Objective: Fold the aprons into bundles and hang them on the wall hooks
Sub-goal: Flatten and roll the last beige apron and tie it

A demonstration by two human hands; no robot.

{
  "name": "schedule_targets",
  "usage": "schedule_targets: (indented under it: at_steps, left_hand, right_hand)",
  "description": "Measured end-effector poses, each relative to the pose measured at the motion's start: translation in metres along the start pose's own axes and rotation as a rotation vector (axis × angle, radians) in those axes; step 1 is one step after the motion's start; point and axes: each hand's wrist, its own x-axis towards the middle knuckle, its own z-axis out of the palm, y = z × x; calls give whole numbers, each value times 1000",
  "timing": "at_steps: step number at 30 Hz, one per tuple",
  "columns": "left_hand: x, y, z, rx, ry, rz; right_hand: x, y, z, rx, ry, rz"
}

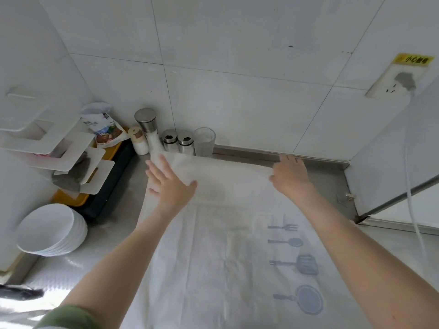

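- On the bench [114,233], one white apron [213,252] lies spread flat with its far edge turned over in a first narrow fold. No bundle is formed yet, so I judge this an early stage.
- Left hand [169,184] presses on that fold, fingers straight and spread, gripping nothing.
- Right hand [289,173] rests palm-down at the fold's right end, fingers extended, with no grip evident.
- Wall hooks are not in view; hanging remains outstanding.
- Stacked white bowls [52,230]: the top one is empty.
- Yellow tray [69,200]: holds a printed packet [107,130].
- Tall shaker [149,129]: holds white grains.
- Clear glass [204,141]: appears empty.
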Motion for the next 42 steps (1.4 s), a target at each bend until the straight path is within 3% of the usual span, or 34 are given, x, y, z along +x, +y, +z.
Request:
schedule_targets:
  at_steps: [4,6,9,13,18,23,29,34,39,42]
  left_hand:
    - [-10,-10,41,396,-404,463]
    - [-8,-26,58,542,-594,472]
    - [-6,-53,72,556,-695,294]
    - [1,-83,78,568,-650,233]
    - [15,-94,70,592,-590,208]
    - [19,-67,82,491,-425,326]
    - [22,-28,119,482,-463,483]
    - [30,-30,140,670,-516,604]
    - [34,-29,140,704,-513,626]
    - [37,-29,139,689,-524,620]
  right_hand:
    - [7,-15,12,21,173,-23]
    - [11,-13,16,62,252,-30]
    - [17,-4,26,203,244,7]
    - [20,3,66,523,7,137]
    - [11,10,119,631,-254,354]
    - [22,9,133,800,-291,428]
    - [59,3,131,974,-276,420]
    - [84,-2,118,1595,-495,384]
    - [104,-6,100,1861,-392,148]
    - [108,-3,88,1886,-197,92]
